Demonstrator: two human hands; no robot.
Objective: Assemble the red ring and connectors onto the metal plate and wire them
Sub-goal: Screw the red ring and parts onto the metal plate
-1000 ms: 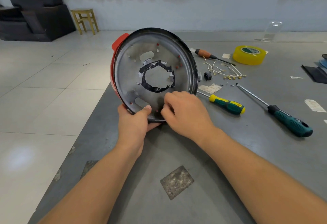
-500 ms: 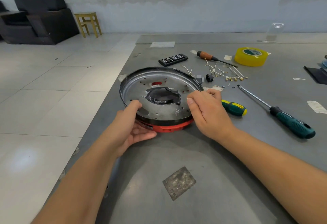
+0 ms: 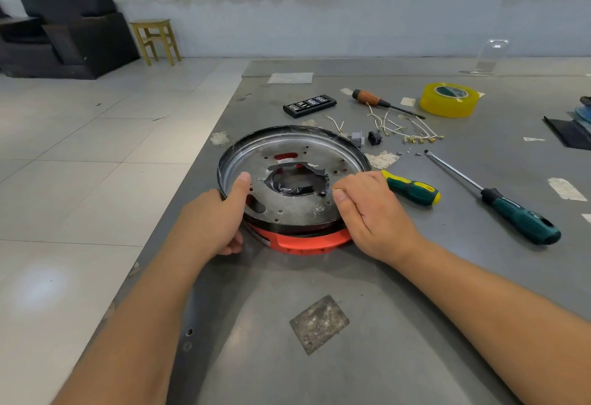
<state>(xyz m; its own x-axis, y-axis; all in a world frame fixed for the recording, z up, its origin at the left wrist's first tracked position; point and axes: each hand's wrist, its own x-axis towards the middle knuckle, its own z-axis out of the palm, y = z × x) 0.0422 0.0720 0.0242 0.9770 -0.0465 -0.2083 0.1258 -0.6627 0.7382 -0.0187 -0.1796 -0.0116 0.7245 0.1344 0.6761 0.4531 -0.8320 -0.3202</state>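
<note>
The round metal plate (image 3: 287,203), with a taped central hole, lies flat on the grey table, stacked on the red ring (image 3: 303,241), whose edge shows at the near side. My left hand (image 3: 214,222) grips the plate's left rim, thumb inside the lip. My right hand (image 3: 367,209) holds the right rim with curled fingers. Two small connectors, one grey (image 3: 357,138) and one black (image 3: 374,137), sit beyond the plate next to loose white wires (image 3: 403,128).
A yellow-green screwdriver (image 3: 412,192) lies just right of my right hand, and a long green one (image 3: 499,206) further right. An orange-handled screwdriver (image 3: 380,102), a bit case (image 3: 309,105) and yellow tape (image 3: 449,99) lie at the back. The table's left edge runs beside the plate.
The plate, held up on edge a second ago, has been laid flat on the table with the red ring underneath. Both hands shifted to its left and right rims.
</note>
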